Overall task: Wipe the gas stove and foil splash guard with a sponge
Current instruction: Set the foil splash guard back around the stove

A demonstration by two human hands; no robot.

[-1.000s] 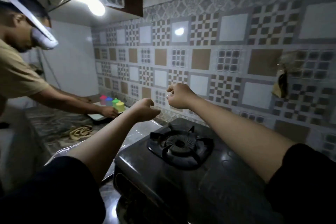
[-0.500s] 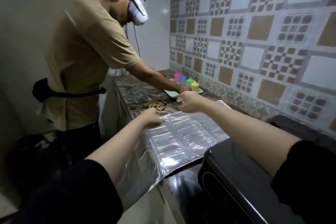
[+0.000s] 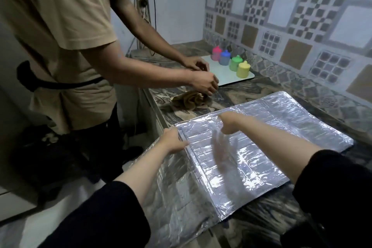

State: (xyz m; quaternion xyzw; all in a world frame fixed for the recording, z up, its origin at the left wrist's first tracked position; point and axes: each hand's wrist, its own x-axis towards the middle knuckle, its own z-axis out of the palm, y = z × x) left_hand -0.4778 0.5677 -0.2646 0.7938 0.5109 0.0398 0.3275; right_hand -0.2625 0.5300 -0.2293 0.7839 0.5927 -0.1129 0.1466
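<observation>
Foil splash guard lies flat on the counter under my hands. My left hand pinches its fold edge. My right hand is curled, but I cannot tell if it holds something. I see no sponge, so I should fetch one and keep the foil pinned while wiping.
</observation>
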